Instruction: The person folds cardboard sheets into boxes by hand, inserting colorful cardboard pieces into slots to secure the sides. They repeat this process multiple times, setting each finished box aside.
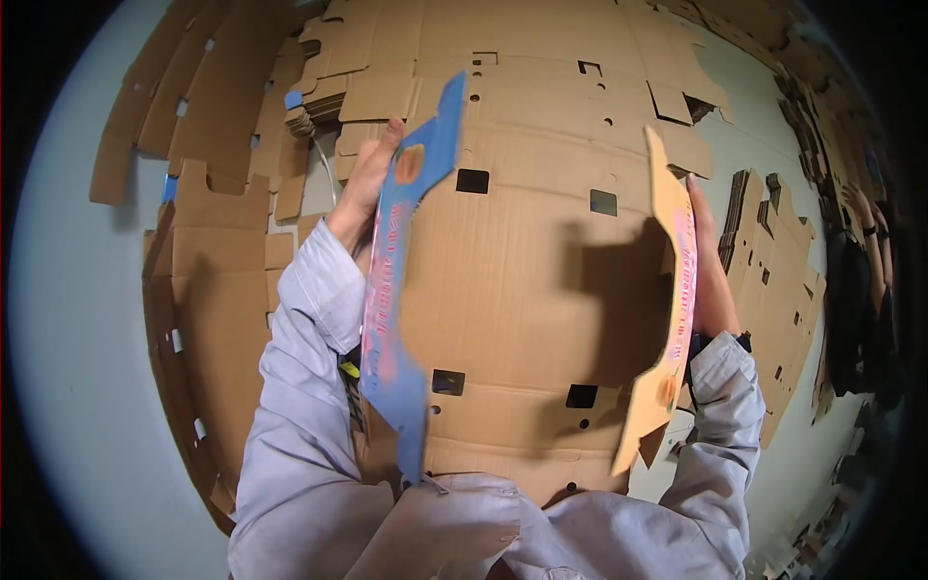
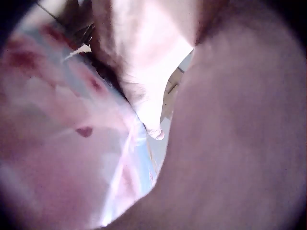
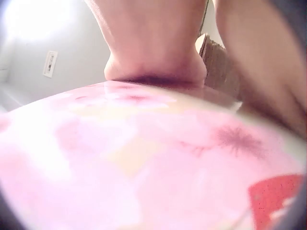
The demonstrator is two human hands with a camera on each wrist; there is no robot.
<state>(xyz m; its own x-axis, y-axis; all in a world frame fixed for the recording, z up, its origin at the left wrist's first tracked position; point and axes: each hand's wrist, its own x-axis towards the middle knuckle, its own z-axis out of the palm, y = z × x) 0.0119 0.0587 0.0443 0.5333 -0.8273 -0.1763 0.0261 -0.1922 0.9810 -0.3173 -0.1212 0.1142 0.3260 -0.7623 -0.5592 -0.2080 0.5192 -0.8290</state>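
In the head view a blue-edged printed panel stands on edge at the left, and a yellow-edged one at the right, over brown cardboard. My left hand holds the blue panel by its outer side, thumb at its upper edge. On the yellow panel's outer side my right hand grips it; most of its fingers are hidden. In the left wrist view the hand lies against a pink printed face. The right wrist view has the hand against a pink flowered face.
Large cut cardboard sheets stand on the left. Stacked cardboard pieces lie to the right, and more cardboard is at the far side. Another person's arm shows at the right edge, near dark clothing.
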